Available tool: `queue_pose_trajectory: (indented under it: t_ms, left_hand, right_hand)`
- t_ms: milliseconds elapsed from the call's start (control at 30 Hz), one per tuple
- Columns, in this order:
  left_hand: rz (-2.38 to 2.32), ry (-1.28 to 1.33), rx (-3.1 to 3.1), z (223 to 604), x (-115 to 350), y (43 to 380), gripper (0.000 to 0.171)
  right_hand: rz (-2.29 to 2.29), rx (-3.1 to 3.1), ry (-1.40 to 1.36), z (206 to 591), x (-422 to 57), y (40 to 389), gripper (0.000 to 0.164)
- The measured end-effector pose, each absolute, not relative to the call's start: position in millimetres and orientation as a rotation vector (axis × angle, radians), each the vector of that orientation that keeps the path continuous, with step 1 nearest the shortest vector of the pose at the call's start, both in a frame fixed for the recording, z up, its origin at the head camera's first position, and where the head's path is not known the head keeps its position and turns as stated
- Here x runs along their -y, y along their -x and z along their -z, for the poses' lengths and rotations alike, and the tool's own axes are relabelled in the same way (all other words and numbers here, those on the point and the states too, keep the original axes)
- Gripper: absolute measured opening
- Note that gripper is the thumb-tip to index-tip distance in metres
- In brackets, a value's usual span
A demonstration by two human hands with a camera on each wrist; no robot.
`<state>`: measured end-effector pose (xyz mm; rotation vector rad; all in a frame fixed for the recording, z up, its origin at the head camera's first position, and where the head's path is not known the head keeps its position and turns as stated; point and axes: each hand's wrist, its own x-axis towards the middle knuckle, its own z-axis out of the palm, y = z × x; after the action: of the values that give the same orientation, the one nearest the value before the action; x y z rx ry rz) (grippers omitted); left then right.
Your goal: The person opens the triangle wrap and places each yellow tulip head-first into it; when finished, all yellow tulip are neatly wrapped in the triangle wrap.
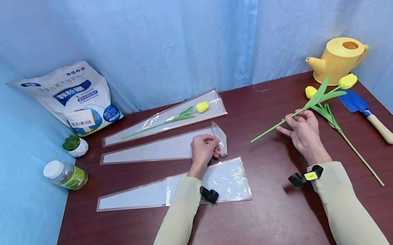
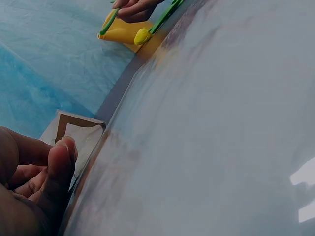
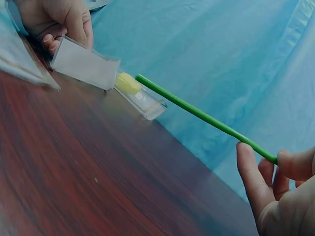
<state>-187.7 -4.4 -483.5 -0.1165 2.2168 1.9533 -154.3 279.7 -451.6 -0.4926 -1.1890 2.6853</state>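
Note:
My left hand (image 1: 204, 151) pinches the wide end of the middle clear flower sleeve (image 1: 154, 149), whose edge stands raised and folded up. In the left wrist view, thumb and fingertips (image 2: 63, 157) meet at that edge. My right hand (image 1: 304, 131) holds a yellow artificial tulip (image 1: 318, 98) by its green stem, off the table. The bare stem end (image 3: 167, 92) points left toward the sleeve, apart from it. Behind lies another sleeve (image 1: 114, 139) with a yellow tulip (image 1: 180, 115) inside. Nearest me is a third flat sleeve (image 1: 135, 197), partly under my left forearm.
A second loose tulip (image 1: 350, 143) lies right of my right hand, beside a blue trowel (image 1: 378, 126). The yellow watering can (image 1: 335, 60) stands at the back right. At left are a fertilizer bag (image 1: 80, 98), a potted succulent (image 1: 76, 146) and a white-capped jar (image 1: 66, 175).

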Motion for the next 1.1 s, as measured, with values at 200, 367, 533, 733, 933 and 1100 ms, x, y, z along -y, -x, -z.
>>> queue_pose_trajectory:
  t_ms: [200, 367, 533, 733, 933, 1100]
  left_hand:
    - [-1.961, 0.106, -2.209, 483, 4, 188, 0.012]
    - [-1.945, 0.114, -2.224, 483, 3, 188, 0.012]
    - [-1.937, 0.118, -2.238, 482, 4, 188, 0.011]
    - [-1.943, 0.108, -2.242, 481, 5, 187, 0.012]
    - [-1.945, 0.112, -2.244, 482, 5, 188, 0.012]
    - [-1.949, 0.111, -2.229, 484, 3, 188, 0.012]
  right_hand:
    - [-2.625, 1.084, 0.581, 451, -266, 162, 0.028]
    - [-2.565, 1.078, 0.6, 451, -252, 165, 0.03]
    - [-2.532, 1.094, 0.61, 449, -238, 168, 0.028]
    - [-2.482, 1.145, 0.601, 448, -221, 170, 0.027]
    - [-2.444, 1.183, 0.605, 451, -205, 172, 0.027]
    - [-2.396, 1.243, 0.575, 455, -195, 174, 0.026]
